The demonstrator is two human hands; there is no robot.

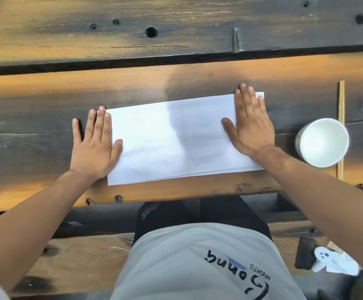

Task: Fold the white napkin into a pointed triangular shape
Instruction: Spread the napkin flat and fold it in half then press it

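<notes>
The white napkin [176,139] lies flat on the wooden table as a long rectangle, its layered edges showing along the near side. My left hand [94,146] rests palm down on its left end, fingers spread, partly on the bare wood. My right hand [250,124] presses flat on its right end, covering most of that end. Neither hand grips anything.
A white cup [323,145] stands on the table just right of the napkin, next to a thin wooden stick [341,118]. The dark plank table [46,118] ends close to my lap. A black phone [306,253] and a white ghost figure [327,262] lie on the bench, lower right.
</notes>
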